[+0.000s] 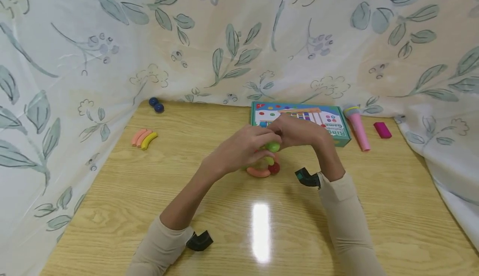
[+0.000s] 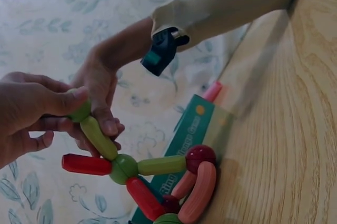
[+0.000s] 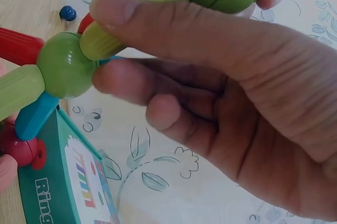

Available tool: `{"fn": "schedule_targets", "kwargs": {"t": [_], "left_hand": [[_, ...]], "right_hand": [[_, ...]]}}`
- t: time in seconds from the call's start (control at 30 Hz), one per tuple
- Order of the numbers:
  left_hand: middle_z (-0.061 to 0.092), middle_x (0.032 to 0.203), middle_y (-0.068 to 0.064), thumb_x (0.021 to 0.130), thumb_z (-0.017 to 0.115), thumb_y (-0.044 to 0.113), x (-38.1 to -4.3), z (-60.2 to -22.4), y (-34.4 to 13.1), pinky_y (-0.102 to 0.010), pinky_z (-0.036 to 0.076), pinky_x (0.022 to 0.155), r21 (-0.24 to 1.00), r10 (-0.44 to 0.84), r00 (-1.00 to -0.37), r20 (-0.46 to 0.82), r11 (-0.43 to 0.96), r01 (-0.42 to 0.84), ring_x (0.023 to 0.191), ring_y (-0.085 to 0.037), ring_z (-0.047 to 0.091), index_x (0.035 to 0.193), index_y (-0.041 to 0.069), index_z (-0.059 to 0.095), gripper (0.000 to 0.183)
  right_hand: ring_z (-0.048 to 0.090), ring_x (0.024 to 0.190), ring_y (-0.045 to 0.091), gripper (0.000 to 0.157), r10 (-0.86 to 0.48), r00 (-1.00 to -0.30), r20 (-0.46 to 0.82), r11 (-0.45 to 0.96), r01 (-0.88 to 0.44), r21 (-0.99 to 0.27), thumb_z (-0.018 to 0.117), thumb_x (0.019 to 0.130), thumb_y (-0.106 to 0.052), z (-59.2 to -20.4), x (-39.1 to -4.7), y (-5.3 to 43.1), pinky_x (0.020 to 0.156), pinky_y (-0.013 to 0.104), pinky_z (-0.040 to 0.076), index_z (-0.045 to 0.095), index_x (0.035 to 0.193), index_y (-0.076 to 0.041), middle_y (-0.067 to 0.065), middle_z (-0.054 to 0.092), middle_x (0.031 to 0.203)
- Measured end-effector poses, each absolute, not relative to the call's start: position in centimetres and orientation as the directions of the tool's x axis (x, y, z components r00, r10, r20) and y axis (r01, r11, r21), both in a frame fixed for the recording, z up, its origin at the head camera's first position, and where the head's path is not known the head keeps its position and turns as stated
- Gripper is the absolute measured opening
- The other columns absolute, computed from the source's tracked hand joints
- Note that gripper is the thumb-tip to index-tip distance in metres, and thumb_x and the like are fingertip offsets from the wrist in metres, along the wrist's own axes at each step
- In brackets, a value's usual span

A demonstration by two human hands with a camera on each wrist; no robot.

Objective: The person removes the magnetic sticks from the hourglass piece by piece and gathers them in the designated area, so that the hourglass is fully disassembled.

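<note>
A toy structure of coloured balls and rods stands near the table's middle, mostly behind the hands in the head view. At its top, my left hand pinches a green ball between thumb and fingers. My right hand holds the yellow-green rod just below that ball, thumb on one side and fingertips on the other. The rod's lower end meets a second green ball, from which red rods and another yellow-green rod branch out. Lower down are a dark red ball and a curved salmon rod.
Behind the hands lies a teal game box. To its right are a pink toy microphone and a magenta block. At the left sit two dark blue balls, a curved yellow rod and curved salmon rods.
</note>
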State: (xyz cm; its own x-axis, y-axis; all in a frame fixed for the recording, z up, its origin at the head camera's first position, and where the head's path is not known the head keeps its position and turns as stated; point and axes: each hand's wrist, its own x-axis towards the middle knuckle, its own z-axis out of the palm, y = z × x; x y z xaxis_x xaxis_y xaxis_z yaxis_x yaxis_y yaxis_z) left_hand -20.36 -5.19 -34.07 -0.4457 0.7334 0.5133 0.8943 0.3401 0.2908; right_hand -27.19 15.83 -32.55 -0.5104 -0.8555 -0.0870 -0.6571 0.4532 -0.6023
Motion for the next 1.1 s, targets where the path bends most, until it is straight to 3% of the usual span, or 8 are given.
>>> {"fn": "schedule_targets", "kwargs": {"t": [0.2, 0.4, 0.63, 0.73, 0.9, 0.97, 1.1], "left_hand": [[0.076, 0.096, -0.001, 0.092, 0.080, 0.017, -20.6, -34.4, -5.0, -0.019, 0.050, 0.077, 0.249, 0.724, -0.409, 0.556, 0.324, 0.913, 0.080, -0.010, 0.061, 0.111, 0.005, 0.073, 0.024], [0.076, 0.096, 0.000, 0.094, 0.077, 0.017, -20.6, -34.7, -4.8, -0.019, 0.049, 0.075, 0.265, 0.719, -0.426, 0.549, 0.334, 0.905, 0.080, -0.010, 0.059, 0.113, 0.005, 0.072, 0.023], [0.071, 0.101, -0.003, 0.096, 0.073, 0.011, -20.7, -35.0, -4.9, -0.017, 0.043, 0.071, 0.394, 0.703, -0.506, 0.500, 0.337, 0.855, 0.086, -0.013, 0.057, 0.115, 0.006, 0.071, 0.020], [0.070, 0.104, -0.006, 0.099, 0.068, 0.005, -20.7, -35.1, -5.1, -0.017, 0.041, 0.068, 0.481, 0.691, -0.539, 0.481, 0.307, 0.821, 0.085, -0.014, 0.058, 0.118, 0.005, 0.069, 0.019], [0.071, 0.114, -0.008, 0.099, 0.067, 0.000, -20.7, -34.5, -5.7, -0.017, 0.048, 0.074, 0.569, 0.657, -0.564, 0.501, 0.242, 0.786, 0.088, -0.014, 0.063, 0.124, 0.004, 0.066, 0.025], [0.071, 0.117, -0.008, 0.096, 0.072, 0.002, -20.7, -34.1, -6.1, -0.019, 0.051, 0.079, 0.554, 0.641, -0.563, 0.522, 0.247, 0.795, 0.093, -0.014, 0.064, 0.125, 0.003, 0.066, 0.030], [0.072, 0.121, -0.008, 0.092, 0.078, 0.007, -20.9, -33.4, -7.4, -0.023, 0.056, 0.089, 0.517, 0.615, -0.585, 0.528, 0.314, 0.796, 0.100, -0.016, 0.066, 0.128, 0.003, 0.066, 0.039]], "right_hand": [[0.043, 0.061, 0.003, 0.014, -0.858, -0.510, -0.060, 0.435, -0.658, -0.615, 0.084, 0.088, -0.011, -32.6, -27.3, 15.7, 0.057, 0.019, 0.037, 0.075, 0.079, -0.017, -0.011, 0.049, 0.065], [0.042, 0.061, 0.003, 0.016, -0.855, -0.514, -0.063, 0.442, -0.662, -0.606, 0.085, 0.087, -0.012, -32.6, -27.2, 15.9, 0.058, 0.020, 0.036, 0.074, 0.077, -0.017, -0.011, 0.046, 0.066], [0.042, 0.060, 0.002, 0.012, -0.861, -0.506, -0.060, 0.434, -0.666, -0.606, 0.086, 0.087, -0.012, -32.6, -27.3, 16.0, 0.058, 0.020, 0.037, 0.076, 0.081, -0.016, -0.011, 0.047, 0.066], [0.038, 0.059, 0.002, 0.016, -0.866, -0.498, -0.051, 0.424, -0.676, -0.603, 0.084, 0.087, -0.007, -32.6, -27.3, 16.0, 0.057, 0.021, 0.035, 0.072, 0.079, -0.015, -0.011, 0.040, 0.065], [0.035, 0.059, 0.002, 0.024, -0.856, -0.513, -0.062, 0.445, -0.671, -0.594, 0.081, 0.082, 0.001, -32.5, -27.3, 15.9, 0.057, 0.021, 0.032, 0.064, 0.072, -0.014, -0.011, 0.034, 0.064], [0.039, 0.059, 0.002, 0.023, -0.844, -0.529, -0.088, 0.466, -0.642, -0.609, 0.082, 0.081, 0.000, -32.5, -27.3, 15.9, 0.057, 0.021, 0.035, 0.065, 0.071, -0.012, -0.011, 0.040, 0.062], [0.062, 0.066, 0.003, 0.006, -0.835, -0.536, -0.123, 0.479, -0.598, -0.643, 0.083, 0.083, -0.001, -32.4, -27.2, 16.1, 0.063, 0.021, 0.053, 0.080, 0.084, -0.006, -0.005, 0.071, 0.073]]}}
